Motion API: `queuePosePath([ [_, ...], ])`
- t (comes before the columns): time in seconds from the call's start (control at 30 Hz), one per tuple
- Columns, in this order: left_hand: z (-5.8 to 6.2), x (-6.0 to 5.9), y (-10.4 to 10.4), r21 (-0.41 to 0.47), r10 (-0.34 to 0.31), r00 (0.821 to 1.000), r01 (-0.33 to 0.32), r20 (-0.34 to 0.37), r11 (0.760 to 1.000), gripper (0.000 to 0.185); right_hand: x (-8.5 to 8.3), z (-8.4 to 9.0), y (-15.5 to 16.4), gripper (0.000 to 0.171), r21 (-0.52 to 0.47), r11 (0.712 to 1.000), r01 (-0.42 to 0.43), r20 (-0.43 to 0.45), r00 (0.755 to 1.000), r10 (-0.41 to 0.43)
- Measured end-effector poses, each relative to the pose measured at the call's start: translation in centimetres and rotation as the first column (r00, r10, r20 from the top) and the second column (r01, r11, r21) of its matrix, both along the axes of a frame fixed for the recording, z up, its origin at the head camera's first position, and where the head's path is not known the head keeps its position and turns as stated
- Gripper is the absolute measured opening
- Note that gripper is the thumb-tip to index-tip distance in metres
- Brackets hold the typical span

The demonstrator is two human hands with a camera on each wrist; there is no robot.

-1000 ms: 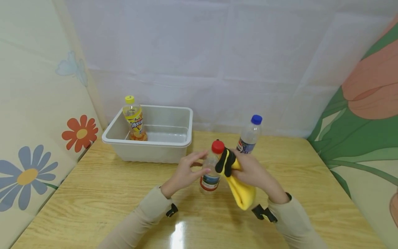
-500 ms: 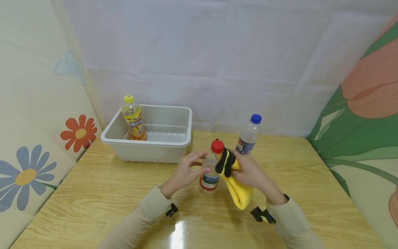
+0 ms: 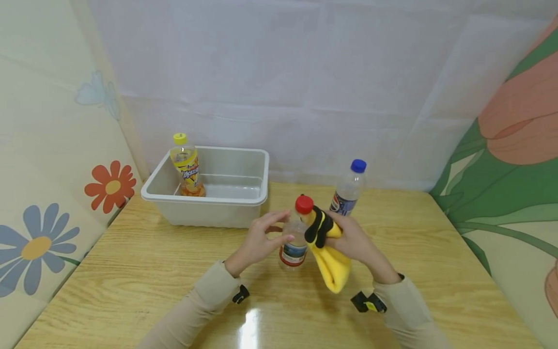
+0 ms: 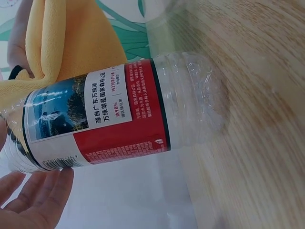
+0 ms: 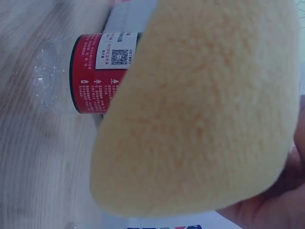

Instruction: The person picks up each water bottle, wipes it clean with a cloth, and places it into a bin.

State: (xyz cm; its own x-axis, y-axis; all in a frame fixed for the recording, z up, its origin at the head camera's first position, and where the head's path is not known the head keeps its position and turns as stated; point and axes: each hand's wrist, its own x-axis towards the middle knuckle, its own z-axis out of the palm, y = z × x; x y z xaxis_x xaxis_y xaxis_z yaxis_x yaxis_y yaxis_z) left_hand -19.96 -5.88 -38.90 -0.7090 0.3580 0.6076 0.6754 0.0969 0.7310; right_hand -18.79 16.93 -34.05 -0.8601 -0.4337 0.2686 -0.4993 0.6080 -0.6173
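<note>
A clear bottle [image 3: 295, 237] with a red cap stands upright on the wooden table [image 3: 144, 271], near its middle. The left hand [image 3: 260, 239], at the bottle's 9 o'clock, has its fingers spread and loosely bent, fingertips at the bottle's side. The right hand [image 3: 355, 244], at its 3 o'clock, grips a yellow cloth [image 3: 329, 257] pressed against the bottle. 1 blue-capped bottle [image 3: 348, 190] stands at 1 o'clock; a bin [image 3: 226, 198] holding 1 yellow-capped bottle [image 3: 186, 166] sits at 10 o'clock.
</note>
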Motion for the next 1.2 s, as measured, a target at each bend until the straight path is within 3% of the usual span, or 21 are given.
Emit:
queuePosePath([
  [0.17,0.0,0.0,0.0,0.007,0.001,1.000,-0.001,0.001,1.000,0.052,-0.2,-0.4,0.2,0.051,-0.035,0.999,-0.025,0.000,1.000,0.025],
  [0.4,0.2,0.2,-0.1,0.007,0.004,1.000,-0.004,0.011,1.000,0.051,-0.6,-1.6,0.5,0.052,-0.207,0.977,-0.057,0.081,0.994,0.075],
  [0.7,-0.1,0.1,0.0,0.012,-0.008,1.000,0.008,0.025,1.000,0.052,-0.1,-3.2,0.4,0.065,-0.372,0.928,0.030,0.187,0.981,0.044],
  [0.87,-0.1,0.1,-0.1,0.013,-0.012,0.999,0.012,0.030,1.000,0.052,0.1,-3.5,0.2,0.070,-0.410,0.912,-0.031,0.168,0.980,0.108],
  [1.2,-0.2,0.0,-0.1,0.001,-0.017,0.999,0.017,0.043,1.000,0.054,0.0,-4.0,0.0,0.071,-0.440,0.897,-0.046,0.138,0.983,0.118],
])
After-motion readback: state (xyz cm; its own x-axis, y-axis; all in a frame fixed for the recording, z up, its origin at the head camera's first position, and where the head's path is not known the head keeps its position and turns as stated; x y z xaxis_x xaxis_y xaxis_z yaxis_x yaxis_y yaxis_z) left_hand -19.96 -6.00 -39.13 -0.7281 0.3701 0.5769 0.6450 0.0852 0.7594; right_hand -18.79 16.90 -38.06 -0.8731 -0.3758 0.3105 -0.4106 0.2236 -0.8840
